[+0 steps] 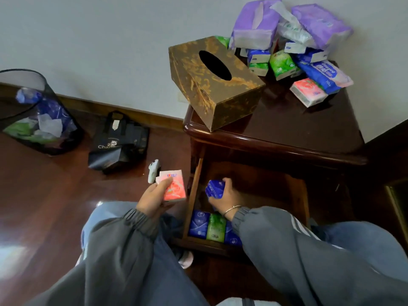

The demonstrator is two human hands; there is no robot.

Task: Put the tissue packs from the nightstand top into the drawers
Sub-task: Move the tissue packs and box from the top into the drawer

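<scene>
In the open wooden drawer (194, 195) of the dark nightstand, the right hand (227, 196) squeezes a soft blue tissue pack (214, 188) above the bare middle. Dropped loosely, it could land crooked and catch when the drawer shuts. The left hand (152, 198) pinches a flat pink tissue pack (174, 187) out over the floor, beside the drawer, not above it, so a slack grip would drop it outside. Farther back, the brown-and-gold tissue box (212, 85) overhangs the corner of the glossy surface (287, 127) directly above the drawer, where a nudge might tip it in. Counted: three packs stand in a row at the drawer's near end — blue, green, blue. One blue pack is in the right hand, and one pink, perhaps a second behind it, in the left. There is one box, and in the far heap one pink pack (308, 92), two big purple ones (254, 25) and roughly seven more in blue, green and white.
</scene>
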